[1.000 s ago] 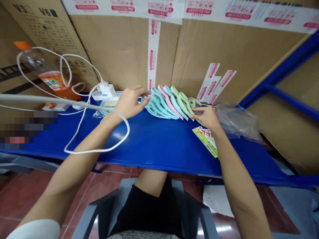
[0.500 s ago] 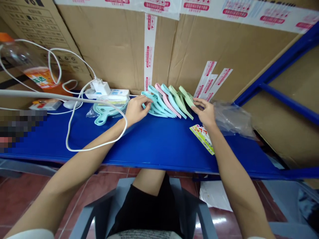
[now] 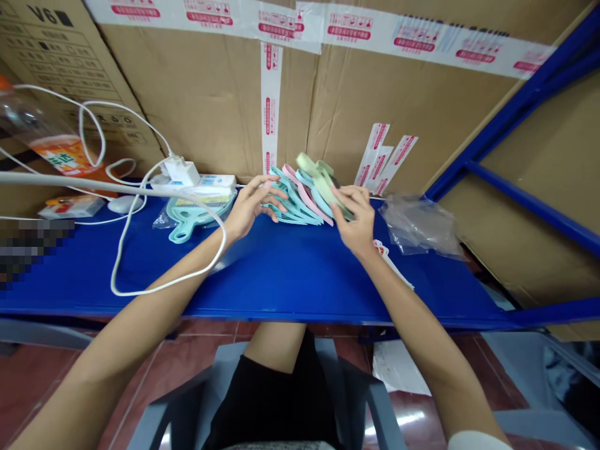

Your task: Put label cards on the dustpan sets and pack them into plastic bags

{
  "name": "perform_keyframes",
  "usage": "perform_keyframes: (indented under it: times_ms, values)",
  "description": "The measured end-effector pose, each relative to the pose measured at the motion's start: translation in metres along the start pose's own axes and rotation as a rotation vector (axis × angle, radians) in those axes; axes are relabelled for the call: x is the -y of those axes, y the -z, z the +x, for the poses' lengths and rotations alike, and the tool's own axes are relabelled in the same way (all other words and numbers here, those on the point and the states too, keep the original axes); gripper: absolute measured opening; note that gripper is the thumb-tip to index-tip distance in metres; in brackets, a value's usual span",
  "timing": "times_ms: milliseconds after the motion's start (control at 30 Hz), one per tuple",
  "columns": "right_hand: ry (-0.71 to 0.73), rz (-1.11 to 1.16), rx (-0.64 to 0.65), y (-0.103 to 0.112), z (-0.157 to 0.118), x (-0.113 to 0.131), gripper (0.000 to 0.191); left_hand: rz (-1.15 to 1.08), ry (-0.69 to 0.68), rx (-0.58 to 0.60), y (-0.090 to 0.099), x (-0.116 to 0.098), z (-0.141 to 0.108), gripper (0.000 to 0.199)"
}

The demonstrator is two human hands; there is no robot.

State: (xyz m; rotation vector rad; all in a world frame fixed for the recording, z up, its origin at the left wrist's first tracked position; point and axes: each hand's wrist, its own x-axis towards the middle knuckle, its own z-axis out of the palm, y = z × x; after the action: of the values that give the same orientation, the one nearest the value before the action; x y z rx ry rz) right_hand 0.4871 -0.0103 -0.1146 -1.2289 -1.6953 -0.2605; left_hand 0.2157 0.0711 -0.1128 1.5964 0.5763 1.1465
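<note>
A row of thin, curved plastic pieces leans against the cardboard at the back of the blue table, their exact kind unclear. Light blue pieces (image 3: 291, 205) stand at its left, with a pink piece (image 3: 304, 195) among the row. My right hand (image 3: 356, 219) is closed on a light green plastic piece (image 3: 319, 178), tilted at the row's right end. At the other end, my left hand (image 3: 248, 207) has its fingers apart beside the light blue pieces; I cannot tell whether the fingertips touch them. A printed card (image 3: 392, 265) lies partly behind my right wrist.
Left of my left hand lies a light blue piece with a holed handle (image 3: 182, 230) in clear wrap. A white cable (image 3: 115, 265) loops over my left forearm. Clear plastic bags (image 3: 422, 225) lie at right. An orange drink bottle (image 3: 65, 150) and a power strip (image 3: 213, 181) stand at back left.
My right hand has moved left and now grips a green piece, which has tilted left over the row. My left hand's fingers have spread. The head view has shifted slightly.
</note>
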Motion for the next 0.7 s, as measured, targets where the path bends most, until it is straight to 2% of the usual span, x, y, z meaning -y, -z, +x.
perform_keyframes:
  times_ms: [100, 233, 300, 367, 433, 500, 533, 600, 700]
  values:
    - [0.248, 0.072, 0.085, -0.01, -0.01, 0.029, 0.042, -0.113, 0.152, 0.113, 0.014, -0.018, 0.001, 0.083]
    - [0.488, 0.145, 0.306, -0.017, -0.02, 0.051, 0.042, -0.006, 0.34, 0.206, 0.042, -0.029, 0.0, 0.075]
    - [0.516, 0.186, 0.332, -0.009, -0.017, 0.053, 0.035, 0.07, 0.431, 0.27, 0.053, -0.03, 0.0, 0.073]
    - [0.377, 0.16, 0.217, 0.006, -0.007, 0.043, 0.038, 0.132, 0.481, 0.366, 0.058, -0.03, -0.001, 0.067]
    - [0.074, 0.024, 0.049, 0.025, 0.007, 0.023, 0.049, 0.199, 0.493, 0.479, 0.058, -0.029, -0.002, 0.059]
    - [-0.193, -0.08, -0.026, 0.043, 0.019, -0.005, 0.051, 0.283, 0.456, 0.561, 0.053, -0.026, -0.004, 0.053]
    - [-0.273, -0.075, -0.022, 0.05, 0.023, -0.02, 0.049, 0.323, 0.418, 0.572, 0.049, -0.025, -0.004, 0.05]
    - [-0.385, -0.045, 0.081, 0.064, 0.023, -0.044, 0.045, 0.369, 0.329, 0.562, 0.042, -0.021, -0.006, 0.042]
    - [-0.408, -0.177, 0.323, 0.083, 0.005, -0.059, 0.032, 0.345, 0.328, 0.629, 0.033, -0.015, -0.007, 0.025]
